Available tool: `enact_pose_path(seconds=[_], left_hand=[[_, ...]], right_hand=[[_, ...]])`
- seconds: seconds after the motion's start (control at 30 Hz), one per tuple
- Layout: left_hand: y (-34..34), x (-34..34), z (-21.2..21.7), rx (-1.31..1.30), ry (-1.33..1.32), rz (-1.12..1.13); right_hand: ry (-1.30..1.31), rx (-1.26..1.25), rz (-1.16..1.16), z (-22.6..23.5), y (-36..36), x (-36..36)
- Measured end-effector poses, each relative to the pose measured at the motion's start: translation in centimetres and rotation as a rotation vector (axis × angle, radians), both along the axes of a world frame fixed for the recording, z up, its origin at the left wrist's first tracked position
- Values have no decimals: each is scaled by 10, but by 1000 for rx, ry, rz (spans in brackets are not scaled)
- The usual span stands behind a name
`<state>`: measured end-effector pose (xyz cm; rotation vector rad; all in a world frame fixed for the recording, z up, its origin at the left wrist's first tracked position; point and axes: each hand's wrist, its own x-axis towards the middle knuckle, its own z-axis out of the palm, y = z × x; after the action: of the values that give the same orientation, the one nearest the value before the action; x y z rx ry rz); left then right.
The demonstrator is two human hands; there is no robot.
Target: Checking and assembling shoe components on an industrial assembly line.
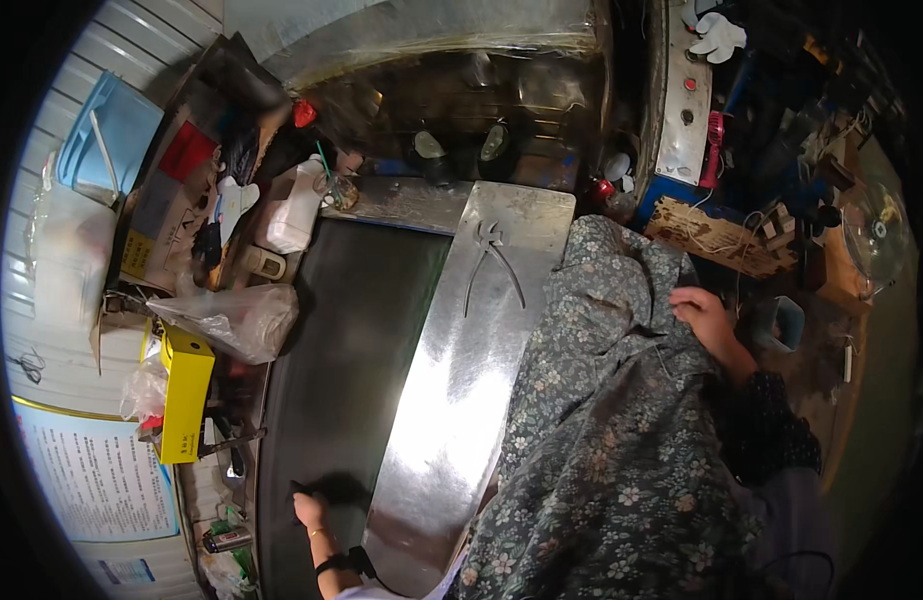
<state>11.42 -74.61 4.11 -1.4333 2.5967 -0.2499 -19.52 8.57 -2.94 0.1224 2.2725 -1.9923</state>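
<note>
My left hand (pixel 310 512) is over the dark belt (pixel 357 330) at the lower left, its fingers closed. A small dark thing shows at the fingertips; its kind cannot be made out against the shadow. To the right of the belt runs a shiny metal plate (pixel 462 370). Pliers (pixel 492 262) with spread handles lie on the plate's far end. My right hand (pixel 704 312) rests at the edge of the floral apron (pixel 622 420) over my lap. Its fingers are loosely bent and partly apart, with nothing seen in them.
Left of the belt stand a yellow box (pixel 187 395), a clear plastic bag (pixel 237 322), a white jug (pixel 290 210) and a light blue bin (pixel 110 140). On the right are a control panel (pixel 684 120), a worn board (pixel 717 238) and a small container (pixel 782 325).
</note>
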Motion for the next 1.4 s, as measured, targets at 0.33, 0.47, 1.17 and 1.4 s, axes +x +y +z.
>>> enact_pose_path(seconds=[0.33, 0.47, 1.17, 1.4], left_hand=[[322, -109, 111, 1324, 1416, -169], [417, -178, 83, 1866, 1142, -473], [530, -342, 57, 877, 985, -1299], [529, -355, 54, 550, 803, -1271]], right_hand=[[204, -104, 500, 102, -144, -89], [306, 2, 227, 158, -161, -90], [592, 508, 472, 120, -103, -72], [439, 461, 395, 125, -122, -60]])
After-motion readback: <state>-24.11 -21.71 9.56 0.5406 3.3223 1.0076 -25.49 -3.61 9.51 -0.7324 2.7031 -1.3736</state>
